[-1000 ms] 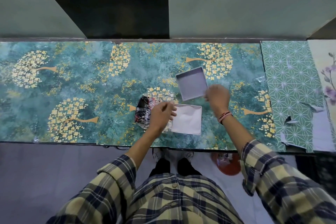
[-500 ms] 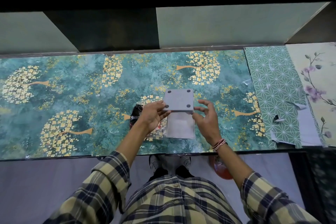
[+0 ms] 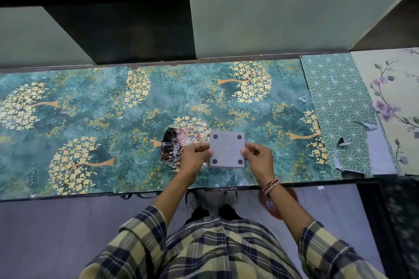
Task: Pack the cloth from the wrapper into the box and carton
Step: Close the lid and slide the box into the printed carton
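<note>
Box [image 3: 227, 151]: grey, square, four dark round spots at the corners of its upward face. It sits at the near middle of the table [image 3: 90, 120], above a pale edge showing along its left and near sides. My left hand [image 3: 195, 157] grips its left edge, fingers closed on it; my right hand [image 3: 258, 159] grips its right edge likewise.

Wrapper [image 3: 179, 142]: clear and crinkled, with dark and red contents, lying on the table just left of the box, partly under my left hand.

Table covering: teal with golden trees. To the right, a green geometric sheet [image 3: 337, 106], then a pale floral sheet [image 3: 394, 106].

Right wrist: pink thread band [image 3: 271, 186].
</note>
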`<state>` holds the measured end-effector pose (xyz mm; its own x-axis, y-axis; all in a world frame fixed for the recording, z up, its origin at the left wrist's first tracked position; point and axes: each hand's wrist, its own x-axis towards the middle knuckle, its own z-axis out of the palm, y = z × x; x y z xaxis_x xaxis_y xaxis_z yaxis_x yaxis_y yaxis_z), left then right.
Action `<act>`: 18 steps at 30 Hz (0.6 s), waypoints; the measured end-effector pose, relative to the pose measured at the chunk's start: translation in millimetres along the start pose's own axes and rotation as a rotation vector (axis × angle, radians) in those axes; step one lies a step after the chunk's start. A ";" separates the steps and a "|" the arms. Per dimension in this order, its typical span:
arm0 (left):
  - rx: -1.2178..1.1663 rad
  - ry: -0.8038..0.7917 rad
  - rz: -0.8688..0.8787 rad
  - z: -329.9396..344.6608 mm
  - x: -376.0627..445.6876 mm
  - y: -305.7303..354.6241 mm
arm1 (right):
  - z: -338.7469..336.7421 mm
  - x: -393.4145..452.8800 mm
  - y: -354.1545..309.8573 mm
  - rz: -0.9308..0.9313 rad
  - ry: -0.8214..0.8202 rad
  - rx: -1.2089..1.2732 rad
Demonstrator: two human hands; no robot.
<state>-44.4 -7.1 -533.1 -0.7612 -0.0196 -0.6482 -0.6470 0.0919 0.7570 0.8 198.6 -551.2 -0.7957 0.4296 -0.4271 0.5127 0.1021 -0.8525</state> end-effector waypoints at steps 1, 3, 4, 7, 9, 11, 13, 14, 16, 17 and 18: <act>0.014 0.016 0.003 0.2 1.8 -2.8 | 1.1 -0.2 0.5 0.011 0.000 -0.013; 0.030 0.045 0.007 0.1 4.9 -6.3 | 3.5 2.0 2.7 0.025 -0.005 -0.040; 0.037 0.053 0.011 -0.4 5.0 -6.5 | 5.1 3.5 4.6 0.029 -0.008 -0.048; 0.040 0.057 0.020 -2.0 6.9 -7.2 | 9.1 2.7 2.3 0.037 -0.022 -0.063; 0.042 0.057 0.018 -2.8 8.8 -8.8 | 10.2 2.2 -0.2 0.037 -0.024 -0.072; 0.053 0.058 0.007 -3.3 10.8 -10.3 | 10.9 2.4 -1.1 0.044 -0.018 -0.086; 0.063 0.054 0.002 -3.7 12.8 -10.8 | 10.7 1.8 -3.0 0.043 -0.013 -0.108; 0.072 0.054 0.004 -3.7 13.3 -10.5 | 10.6 2.2 -2.1 0.036 -0.013 -0.118; 0.089 0.056 0.013 -3.7 14.8 -10.5 | 10.1 1.4 -1.3 0.018 -0.010 -0.135; 0.092 0.053 0.015 -3.7 15.6 -10.6 | 10.0 0.9 -1.6 0.012 -0.009 -0.139; 0.093 0.054 0.013 -3.7 16.1 -10.9 | 9.9 0.8 -2.5 0.007 -0.008 -0.139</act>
<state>-49.7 -12.1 -551.5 -0.7726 -0.0712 -0.6308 -0.6317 0.1846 0.7529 -4.3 189.7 -552.4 -0.7944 0.4235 -0.4354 0.5573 0.2229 -0.7999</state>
